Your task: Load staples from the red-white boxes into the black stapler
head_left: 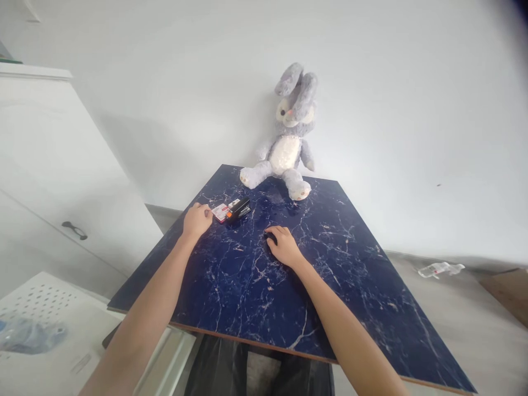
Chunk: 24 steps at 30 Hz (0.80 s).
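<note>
My left hand rests at the left side of the blue marbled table with its fingers curled together. Its fingertips are at the edge of a small pink-and-white box; whether they grip anything is hidden. Right beside the box lies a black stapler, with a small orange item and a white label-like piece close against it. Near the middle of the tabletop is my right hand, fingers bent and thumb apart from them. The gap between thumb and fingers is dark, and no held thing shows clearly there.
A grey plush rabbit sits at the table's back edge against the wall. A white cabinet stands left, and a white perforated surface lies lower left. A clear plastic bottle is on the floor at right.
</note>
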Each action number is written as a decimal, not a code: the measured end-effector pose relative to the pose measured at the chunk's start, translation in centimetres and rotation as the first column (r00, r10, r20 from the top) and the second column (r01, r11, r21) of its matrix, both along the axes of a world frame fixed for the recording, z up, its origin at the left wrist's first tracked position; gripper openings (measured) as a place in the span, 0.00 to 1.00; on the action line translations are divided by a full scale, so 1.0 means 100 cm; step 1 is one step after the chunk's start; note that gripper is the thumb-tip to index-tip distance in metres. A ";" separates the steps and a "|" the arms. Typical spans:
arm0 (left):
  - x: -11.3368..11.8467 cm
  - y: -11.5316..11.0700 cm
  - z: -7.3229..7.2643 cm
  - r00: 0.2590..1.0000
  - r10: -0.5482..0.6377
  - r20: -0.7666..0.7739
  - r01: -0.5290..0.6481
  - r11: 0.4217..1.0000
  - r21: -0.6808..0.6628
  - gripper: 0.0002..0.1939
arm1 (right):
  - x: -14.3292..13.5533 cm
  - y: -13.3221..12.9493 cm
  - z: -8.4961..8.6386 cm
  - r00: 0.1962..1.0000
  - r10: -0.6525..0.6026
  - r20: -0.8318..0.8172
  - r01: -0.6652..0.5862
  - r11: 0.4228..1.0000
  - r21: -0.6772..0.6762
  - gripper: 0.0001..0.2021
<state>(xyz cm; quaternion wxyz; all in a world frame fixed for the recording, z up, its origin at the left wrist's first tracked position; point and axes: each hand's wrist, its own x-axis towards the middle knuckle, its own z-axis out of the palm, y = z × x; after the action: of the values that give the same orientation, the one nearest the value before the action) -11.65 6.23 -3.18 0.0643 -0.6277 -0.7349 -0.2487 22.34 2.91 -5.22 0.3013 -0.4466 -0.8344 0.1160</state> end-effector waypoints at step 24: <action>0.145 -0.026 -0.025 0.668 -0.741 0.064 0.739 0.652 -0.168 0.27 | 0.062 -0.010 0.003 0.907 -0.269 0.323 0.302 0.952 -0.054 0.25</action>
<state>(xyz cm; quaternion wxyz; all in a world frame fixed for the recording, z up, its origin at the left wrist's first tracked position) 2.84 3.64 -5.71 -0.0955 -0.8769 -0.4342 -0.1826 28.54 1.87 -4.89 0.1561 -0.5914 -0.7900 0.0417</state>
